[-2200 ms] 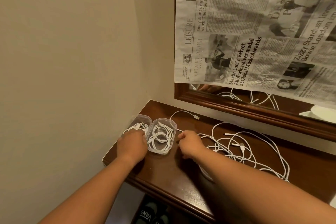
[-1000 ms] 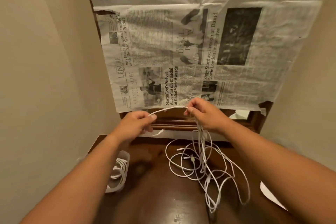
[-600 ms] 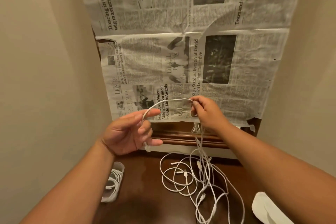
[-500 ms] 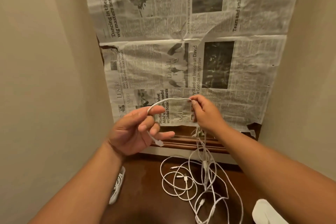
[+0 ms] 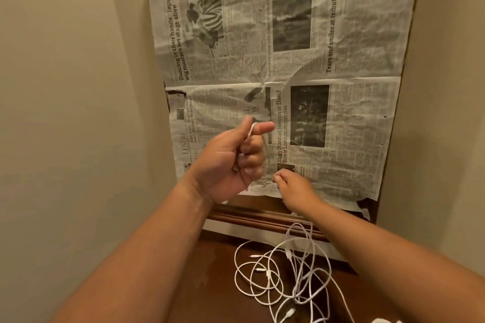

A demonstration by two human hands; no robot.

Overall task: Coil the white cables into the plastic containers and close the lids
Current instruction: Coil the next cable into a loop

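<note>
**Left hand (image 5: 228, 162) wraps, right hand (image 5: 296, 187) feeds: new coil begun**

Left hand curls round the white cable (image 5: 251, 130), one turn lying over the index finger. Half a second ago that span arched open between both hands. Right hand, lower, pinches the run dropping to the tangle (image 5: 273, 280) on the table (image 5: 210, 283). Judgement: winding started. Containers are out of view now; earlier, two held coiled cables, lids off.

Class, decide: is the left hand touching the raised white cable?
Touching. The head view shows the cable running between the thumb and forefinger of the left hand, whose other fingers curl round it.
</note>
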